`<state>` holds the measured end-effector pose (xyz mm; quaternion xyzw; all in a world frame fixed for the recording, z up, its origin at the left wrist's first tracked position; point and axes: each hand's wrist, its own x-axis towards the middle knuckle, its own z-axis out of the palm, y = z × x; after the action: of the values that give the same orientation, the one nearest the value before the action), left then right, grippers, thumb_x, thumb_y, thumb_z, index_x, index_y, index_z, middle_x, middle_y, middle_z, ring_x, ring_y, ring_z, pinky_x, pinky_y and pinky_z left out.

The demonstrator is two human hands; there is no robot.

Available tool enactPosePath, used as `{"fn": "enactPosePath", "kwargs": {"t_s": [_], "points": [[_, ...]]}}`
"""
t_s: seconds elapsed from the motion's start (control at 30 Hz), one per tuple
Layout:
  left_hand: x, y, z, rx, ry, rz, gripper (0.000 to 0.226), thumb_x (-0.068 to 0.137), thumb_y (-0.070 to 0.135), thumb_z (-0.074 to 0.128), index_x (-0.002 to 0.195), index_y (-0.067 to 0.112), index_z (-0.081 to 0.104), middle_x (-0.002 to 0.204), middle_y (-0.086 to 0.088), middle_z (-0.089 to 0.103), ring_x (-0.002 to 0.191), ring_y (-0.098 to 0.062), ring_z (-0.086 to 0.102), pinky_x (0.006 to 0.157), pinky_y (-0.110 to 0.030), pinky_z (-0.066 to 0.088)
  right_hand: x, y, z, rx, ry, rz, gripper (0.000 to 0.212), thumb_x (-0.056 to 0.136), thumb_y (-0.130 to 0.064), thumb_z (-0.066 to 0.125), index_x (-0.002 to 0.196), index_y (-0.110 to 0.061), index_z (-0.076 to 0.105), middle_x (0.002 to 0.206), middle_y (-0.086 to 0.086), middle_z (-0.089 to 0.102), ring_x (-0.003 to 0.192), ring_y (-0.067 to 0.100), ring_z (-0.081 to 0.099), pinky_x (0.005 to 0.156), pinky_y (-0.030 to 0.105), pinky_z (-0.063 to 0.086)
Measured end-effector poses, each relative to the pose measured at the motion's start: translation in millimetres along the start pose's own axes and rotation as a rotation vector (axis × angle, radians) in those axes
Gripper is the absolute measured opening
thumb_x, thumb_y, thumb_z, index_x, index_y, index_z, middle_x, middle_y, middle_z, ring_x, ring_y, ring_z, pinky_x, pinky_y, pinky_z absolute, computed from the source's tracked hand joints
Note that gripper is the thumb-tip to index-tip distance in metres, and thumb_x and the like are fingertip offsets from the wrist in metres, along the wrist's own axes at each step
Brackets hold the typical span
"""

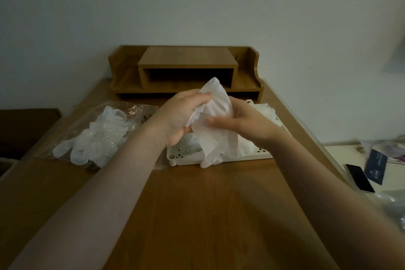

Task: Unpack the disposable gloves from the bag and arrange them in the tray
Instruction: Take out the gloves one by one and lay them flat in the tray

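A thin, translucent white disposable glove [215,116] is gripped above the cream perforated plastic tray [221,158] by the left hand [179,116] and right hand [241,125]; more gloves are piled inside. Crumpled gloves fill the clear plastic bag [96,136] on the wooden table [197,215].

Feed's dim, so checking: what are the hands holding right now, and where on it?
One glove, held over the tray. The left hand grips its upper left edge; the right hand holds its right side at the middle.
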<state>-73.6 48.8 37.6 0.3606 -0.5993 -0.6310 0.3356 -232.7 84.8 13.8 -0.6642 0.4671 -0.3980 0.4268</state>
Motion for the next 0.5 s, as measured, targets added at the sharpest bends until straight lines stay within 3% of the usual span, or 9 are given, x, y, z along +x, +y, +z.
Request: {"fn": "enactPosePath", "kwargs": {"t_s": [0.1, 0.27, 0.4, 0.5], "points": [[4, -1, 4, 0.08, 0.022, 0.026, 0.02, 0.095, 0.023, 0.051, 0.106, 0.013, 0.065, 0.102, -0.016, 0.067, 0.096, -0.029, 0.065, 0.088, -0.045, 0.052, 0, 4, 1, -0.008, 0.071, 0.017, 0.02, 0.093, -0.02, 0.057, 0.11, -0.01, 0.06, 0.095, 0.004, 0.067, 0.087, 0.02, 0.069, 0.076, 0.031, 0.057], [15, -6, -1, 0.062, 0.167, 0.055, 0.017, 0.095, 0.021, 0.049, 0.086, 0.016, 0.063, 0.08, -0.004, 0.063, 0.082, -0.021, 0.061, 0.078, -0.038, 0.046, -15, 18, -28, -0.133, -0.032, 0.188, 0.022, 0.095, -0.031, 0.052, 0.1, -0.015, 0.068, 0.095, 0.004, 0.068, 0.088, 0.02, 0.067, 0.08, 0.031, 0.055], [28, -16, -4, 0.215, 0.17, 0.034, 0.022, 0.098, 0.023, 0.043, 0.098, 0.016, 0.064, 0.093, -0.005, 0.067, 0.09, -0.022, 0.064, 0.081, -0.036, 0.048, -21, 19, -64, -0.174, -0.066, 0.342, 0.024, 0.096, -0.01, 0.046, 0.102, -0.011, 0.07, 0.098, 0.006, 0.071, 0.091, 0.02, 0.068, 0.079, 0.028, 0.055], [37, -24, -3, 0.156, 0.176, 0.017, 0.021, 0.1, 0.021, 0.042, 0.1, 0.021, 0.063, 0.098, -0.002, 0.069, 0.095, -0.02, 0.065, 0.08, -0.033, 0.051, -15, 21, -85, -0.221, -0.061, 0.407, 0.024, 0.097, -0.012, 0.048, 0.103, -0.012, 0.071, 0.102, 0.005, 0.072, 0.096, 0.021, 0.068, 0.086, 0.034, 0.055]]}}
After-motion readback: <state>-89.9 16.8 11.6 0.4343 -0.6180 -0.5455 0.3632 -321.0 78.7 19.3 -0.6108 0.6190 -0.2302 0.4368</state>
